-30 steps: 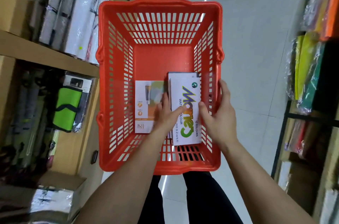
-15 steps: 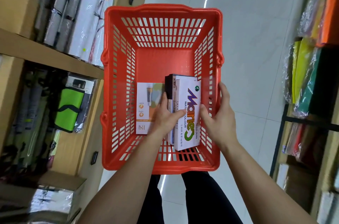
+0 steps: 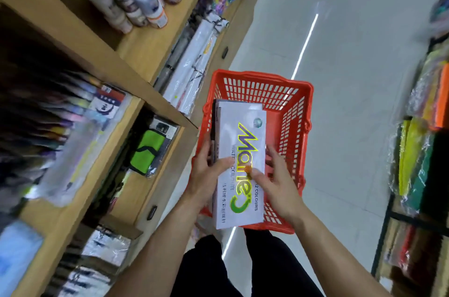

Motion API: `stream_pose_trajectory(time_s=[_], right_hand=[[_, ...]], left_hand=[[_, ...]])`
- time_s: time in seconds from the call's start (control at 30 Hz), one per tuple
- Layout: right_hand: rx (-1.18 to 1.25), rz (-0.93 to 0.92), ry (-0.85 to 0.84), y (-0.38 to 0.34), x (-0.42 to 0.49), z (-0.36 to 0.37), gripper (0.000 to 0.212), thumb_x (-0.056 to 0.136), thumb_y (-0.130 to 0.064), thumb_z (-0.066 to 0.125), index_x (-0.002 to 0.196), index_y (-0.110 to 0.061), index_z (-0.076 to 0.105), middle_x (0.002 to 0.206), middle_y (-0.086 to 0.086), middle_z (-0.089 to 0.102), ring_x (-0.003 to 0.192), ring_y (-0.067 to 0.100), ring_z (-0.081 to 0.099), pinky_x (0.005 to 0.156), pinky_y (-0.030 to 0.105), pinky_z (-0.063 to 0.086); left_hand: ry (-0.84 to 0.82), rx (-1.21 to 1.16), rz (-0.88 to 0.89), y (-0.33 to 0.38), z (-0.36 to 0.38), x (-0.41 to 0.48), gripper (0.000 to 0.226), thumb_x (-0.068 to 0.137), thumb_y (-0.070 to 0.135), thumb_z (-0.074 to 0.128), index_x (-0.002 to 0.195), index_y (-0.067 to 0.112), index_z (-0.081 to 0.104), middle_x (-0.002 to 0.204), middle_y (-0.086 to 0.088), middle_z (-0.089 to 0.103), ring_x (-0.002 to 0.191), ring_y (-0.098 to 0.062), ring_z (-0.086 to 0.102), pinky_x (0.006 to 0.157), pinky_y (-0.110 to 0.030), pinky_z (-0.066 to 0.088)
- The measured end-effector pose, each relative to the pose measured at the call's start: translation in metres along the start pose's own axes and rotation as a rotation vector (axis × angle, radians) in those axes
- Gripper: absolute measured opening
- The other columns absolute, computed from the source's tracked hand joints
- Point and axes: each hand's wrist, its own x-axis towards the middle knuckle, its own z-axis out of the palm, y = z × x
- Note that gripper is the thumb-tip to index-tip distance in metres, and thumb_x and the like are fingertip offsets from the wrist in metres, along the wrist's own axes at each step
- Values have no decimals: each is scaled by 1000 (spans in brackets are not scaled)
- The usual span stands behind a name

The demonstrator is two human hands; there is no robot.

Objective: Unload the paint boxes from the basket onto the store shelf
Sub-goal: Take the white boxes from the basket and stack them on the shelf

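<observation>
A stack of paint boxes [image 3: 243, 150], the top one white with a "Marie's" logo, is held above the red basket [image 3: 289, 112] on the floor. My left hand [image 3: 206, 172] grips the stack's left side, thumb on the top face. On the right side my right hand [image 3: 277, 180] holds the same stack, thumb also on top. A dark box edge shows under the white one. The stack hides most of the basket's floor.
A wooden shelf unit [image 3: 136, 82] stands at left, with paint bottles [image 3: 145, 2] above and brushes, rolled paper and a green pouch [image 3: 145, 150] below. Wrapped coloured paper [image 3: 422, 141] fills a rack at right. Grey tiled aisle floor lies beyond the basket.
Both hands have lifted the stack of boxes up out of the basket. The view has swung left and up toward the wooden shelves.
</observation>
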Motion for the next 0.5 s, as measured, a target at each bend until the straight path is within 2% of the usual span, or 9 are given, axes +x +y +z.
stream_pose_trajectory(time_s=[0.07, 0.13, 0.17, 0.23, 0.27, 0.37, 0.4, 0.5], right_hand=[[206, -21, -138, -28, -3, 19, 69, 88, -43, 74, 150, -33, 44, 143, -1, 64, 130, 23, 63, 105, 51, 53], [318, -48, -235, -58, -8, 34, 78, 89, -40, 78, 155, -27, 39, 144, 13, 63, 131, 43, 60, 105, 65, 48], [349, -77, -275, -73, -10, 42, 80, 89, -37, 79, 156, -26, 37, 145, 17, 61, 131, 46, 58, 106, 68, 46], [376, -135, -326, -100, -17, 58, 79, 91, -33, 78, 157, -29, 35, 149, 15, 59, 134, 44, 58, 107, 67, 45], [371, -157, -345, -114, -21, 66, 78, 91, -34, 78, 157, -32, 35, 150, 12, 59, 135, 41, 58, 107, 64, 46], [365, -229, -459, -155, -37, 90, 72, 90, -32, 80, 152, -35, 44, 145, 9, 64, 127, 34, 66, 97, 51, 57], [370, -253, -505, -168, -43, 98, 72, 89, -30, 81, 151, -33, 45, 143, 10, 65, 124, 33, 68, 94, 49, 58], [339, -346, -622, -212, -66, 126, 78, 86, -32, 83, 153, -36, 42, 144, 9, 65, 127, 36, 66, 99, 60, 55]], left_hand=[[13, -64, 36, 31, -8, -21, 61, 71, 26, 75, 130, 28, 63, 121, -14, 74, 106, -39, 71, 90, -53, 58], [28, -104, 91, 59, -20, -42, 57, 72, 25, 75, 127, 34, 64, 124, -15, 73, 106, -38, 71, 88, -52, 57], [34, -118, 125, 72, -28, -52, 58, 73, 25, 74, 128, 38, 63, 126, -14, 72, 106, -37, 71, 88, -51, 58], [53, -141, 182, 97, -44, -74, 61, 75, 28, 73, 132, 44, 60, 128, -12, 72, 102, -31, 74, 82, -44, 61], [72, -151, 209, 108, -53, -85, 65, 76, 29, 72, 137, 42, 55, 128, -13, 72, 99, -30, 75, 78, -42, 61], [177, -135, 296, 134, -75, -125, 72, 83, 24, 70, 149, 23, 40, 118, -4, 77, 88, -22, 78, 66, -32, 61], [238, -110, 323, 141, -82, -141, 67, 84, 24, 69, 145, 20, 43, 113, 0, 79, 86, -18, 78, 64, -28, 60], [442, -110, 406, 161, -105, -191, 48, 82, 26, 69, 128, 18, 57, 103, 3, 81, 81, -13, 77, 64, -25, 59]])
